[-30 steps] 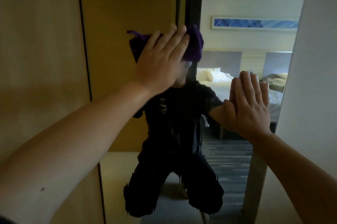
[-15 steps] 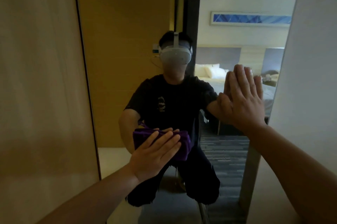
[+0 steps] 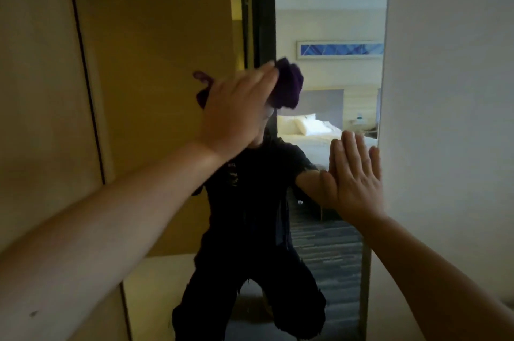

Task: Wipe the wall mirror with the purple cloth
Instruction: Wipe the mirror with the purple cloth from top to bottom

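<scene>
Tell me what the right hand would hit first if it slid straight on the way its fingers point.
Probably nothing: the right hand lies flat on the wall mirror, fingers pointing up along bare glass.

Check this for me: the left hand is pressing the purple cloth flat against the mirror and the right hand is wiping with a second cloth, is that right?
Not quite. The left hand does press the purple cloth against the mirror, but the head view shows the right hand holding no cloth: it rests bare and flat on the glass near the mirror's right edge.
</scene>
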Tool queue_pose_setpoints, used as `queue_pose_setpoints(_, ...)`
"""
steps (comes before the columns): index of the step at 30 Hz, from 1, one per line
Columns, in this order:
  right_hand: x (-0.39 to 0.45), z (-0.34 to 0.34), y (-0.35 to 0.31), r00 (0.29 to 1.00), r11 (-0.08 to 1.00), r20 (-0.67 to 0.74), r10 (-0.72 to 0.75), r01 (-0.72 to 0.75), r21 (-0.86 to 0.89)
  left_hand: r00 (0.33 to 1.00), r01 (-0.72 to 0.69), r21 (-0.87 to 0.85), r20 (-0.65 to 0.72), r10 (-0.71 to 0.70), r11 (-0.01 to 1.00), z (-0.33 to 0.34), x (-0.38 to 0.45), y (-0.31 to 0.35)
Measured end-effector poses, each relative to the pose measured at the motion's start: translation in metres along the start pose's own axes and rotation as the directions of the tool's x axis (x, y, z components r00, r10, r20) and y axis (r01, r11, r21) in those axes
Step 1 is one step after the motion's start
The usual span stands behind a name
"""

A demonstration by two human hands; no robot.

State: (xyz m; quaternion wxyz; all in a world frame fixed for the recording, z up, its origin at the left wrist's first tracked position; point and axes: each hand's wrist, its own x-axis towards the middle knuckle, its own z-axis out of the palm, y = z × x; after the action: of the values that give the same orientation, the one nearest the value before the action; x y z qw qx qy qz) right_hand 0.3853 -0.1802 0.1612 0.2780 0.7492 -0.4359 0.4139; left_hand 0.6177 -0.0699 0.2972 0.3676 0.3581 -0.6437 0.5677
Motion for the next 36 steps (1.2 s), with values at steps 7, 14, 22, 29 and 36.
queue_pose_setpoints(7, 0.001, 0.012, 0.007, 0.994, 0.998, -0.096, -0.054, 0.055, 0.004, 0.984, 0.065, 0.211, 0.149, -0.098, 0.975, 0.039, 0.091, -0.021)
queue_pose_setpoints(14, 0.000, 0.015, 0.009, 0.974, 0.992, -0.216, -0.062, 0.084, 0.093, 0.971, -0.109, 0.140, 0.228, 0.075, 0.984, 0.041, -0.053, 0.044)
queue_pose_setpoints(22, 0.000, 0.007, 0.010, 0.989, 0.992, -0.132, -0.058, 0.072, 0.102, 0.885, -0.232, 0.090, 0.434, 0.172, 0.969, 0.045, -0.231, 0.126)
queue_pose_setpoints(29, -0.004, -0.021, 0.022, 0.998, 0.966, -0.070, 0.008, 0.011, 0.258, 0.877, -0.193, 0.016, 0.451, 0.165, 0.981, 0.034, -0.218, 0.123)
queue_pose_setpoints(36, -0.003, -0.008, 0.113, 0.917, 0.899, 0.169, 0.361, -0.390, 0.198, 0.946, 0.069, -0.076, 0.322, -0.041, 0.995, 0.022, -0.145, 0.112)
